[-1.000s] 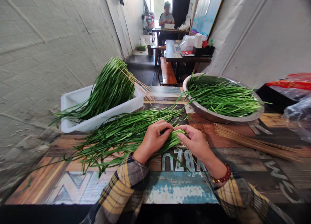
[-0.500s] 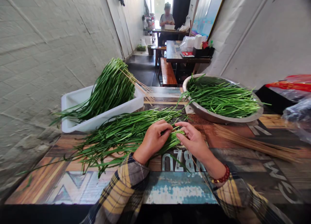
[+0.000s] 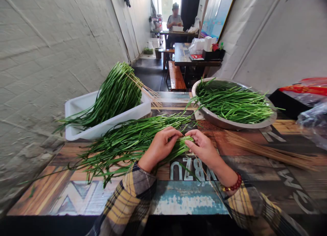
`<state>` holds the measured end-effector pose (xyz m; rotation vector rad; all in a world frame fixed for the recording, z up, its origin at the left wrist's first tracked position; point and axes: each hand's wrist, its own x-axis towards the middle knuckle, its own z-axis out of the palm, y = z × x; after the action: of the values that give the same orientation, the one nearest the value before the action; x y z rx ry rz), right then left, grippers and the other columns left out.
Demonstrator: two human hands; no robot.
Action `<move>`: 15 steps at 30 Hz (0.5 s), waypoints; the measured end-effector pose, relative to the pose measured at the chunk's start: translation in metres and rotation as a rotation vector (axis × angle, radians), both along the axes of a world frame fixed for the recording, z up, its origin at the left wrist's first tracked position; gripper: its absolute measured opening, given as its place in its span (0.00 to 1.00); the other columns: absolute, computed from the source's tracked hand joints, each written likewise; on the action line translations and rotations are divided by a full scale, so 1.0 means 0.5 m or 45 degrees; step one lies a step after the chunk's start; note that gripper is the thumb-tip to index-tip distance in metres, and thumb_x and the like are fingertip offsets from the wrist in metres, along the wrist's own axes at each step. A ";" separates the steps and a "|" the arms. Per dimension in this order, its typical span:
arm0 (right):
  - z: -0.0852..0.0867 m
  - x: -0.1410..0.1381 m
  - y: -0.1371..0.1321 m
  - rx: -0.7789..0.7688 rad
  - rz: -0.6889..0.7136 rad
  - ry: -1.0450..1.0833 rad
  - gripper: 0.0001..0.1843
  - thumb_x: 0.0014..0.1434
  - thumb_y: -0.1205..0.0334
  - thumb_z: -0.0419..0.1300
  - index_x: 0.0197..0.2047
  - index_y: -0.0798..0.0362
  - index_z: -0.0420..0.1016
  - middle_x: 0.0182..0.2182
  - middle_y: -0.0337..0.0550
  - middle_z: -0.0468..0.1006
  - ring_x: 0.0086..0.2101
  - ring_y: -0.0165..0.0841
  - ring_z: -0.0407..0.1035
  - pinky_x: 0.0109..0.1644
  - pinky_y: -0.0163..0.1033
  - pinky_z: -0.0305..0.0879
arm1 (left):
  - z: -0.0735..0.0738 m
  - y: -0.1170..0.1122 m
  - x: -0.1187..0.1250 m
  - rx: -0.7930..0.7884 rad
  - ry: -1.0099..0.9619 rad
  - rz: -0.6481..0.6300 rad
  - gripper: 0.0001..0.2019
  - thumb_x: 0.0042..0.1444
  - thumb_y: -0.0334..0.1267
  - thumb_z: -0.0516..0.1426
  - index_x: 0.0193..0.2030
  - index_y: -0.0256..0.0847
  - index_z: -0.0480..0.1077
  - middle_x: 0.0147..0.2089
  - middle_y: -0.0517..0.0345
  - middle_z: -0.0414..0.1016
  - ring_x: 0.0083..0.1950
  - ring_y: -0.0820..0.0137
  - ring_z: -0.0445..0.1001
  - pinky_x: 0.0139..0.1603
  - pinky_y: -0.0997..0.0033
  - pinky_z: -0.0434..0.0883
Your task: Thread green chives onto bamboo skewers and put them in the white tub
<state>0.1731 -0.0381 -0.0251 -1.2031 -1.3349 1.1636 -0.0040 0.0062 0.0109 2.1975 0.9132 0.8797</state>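
Plainly, white tray (image 3: 138, 115) and steel bowl (image 3: 230, 124) hold chives (image 3: 117, 92) — left fingers (image 3: 174, 131) and right fingers (image 3: 192, 147) pinch another bunch (image 3: 182, 146).

Stalks (image 3: 127, 135) deep green, paler at right ends. Tray (image 3: 127, 115) white. Basin (image 3: 217, 121) silver-grey. Skewers (image 3: 270, 152) tan. Sleeves (image 3: 127, 195) plaid: yellow, grey, near-black. Bracelet (image 3: 233, 187) dark red, touches of gold. Bench (image 3: 189, 198) patchworked in browns, one teal-and-white patch, pale lettering. Left wall (image 3: 51, 58) off-white, faint brick pattern.
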 end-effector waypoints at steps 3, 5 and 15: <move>0.000 0.007 0.002 -0.062 0.053 0.004 0.17 0.57 0.56 0.61 0.48 0.53 0.68 0.30 0.36 0.70 0.24 0.25 0.64 0.25 0.31 0.64 | -0.007 0.011 -0.013 0.083 0.045 0.147 0.10 0.62 0.30 0.50 0.42 0.38 0.73 0.39 0.53 0.75 0.40 0.69 0.73 0.43 0.70 0.69; 0.000 0.011 0.002 -0.105 0.100 -0.026 0.17 0.57 0.56 0.61 0.48 0.54 0.69 0.30 0.36 0.71 0.22 0.24 0.64 0.23 0.30 0.62 | -0.013 0.018 -0.021 0.169 0.127 0.264 0.10 0.62 0.30 0.50 0.43 0.38 0.73 0.40 0.52 0.75 0.42 0.67 0.73 0.44 0.68 0.69; 0.031 0.029 -0.013 -0.083 0.435 -0.192 0.10 0.57 0.61 0.61 0.43 0.53 0.72 0.26 0.35 0.72 0.21 0.26 0.68 0.23 0.30 0.63 | -0.014 0.022 -0.031 0.413 0.245 0.316 0.07 0.60 0.32 0.54 0.41 0.40 0.74 0.39 0.53 0.74 0.43 0.65 0.70 0.45 0.64 0.67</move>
<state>0.1875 -0.0447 -0.0096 -1.1555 -1.6753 1.3853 -0.0193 0.0169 0.0039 2.5159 1.2285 1.0017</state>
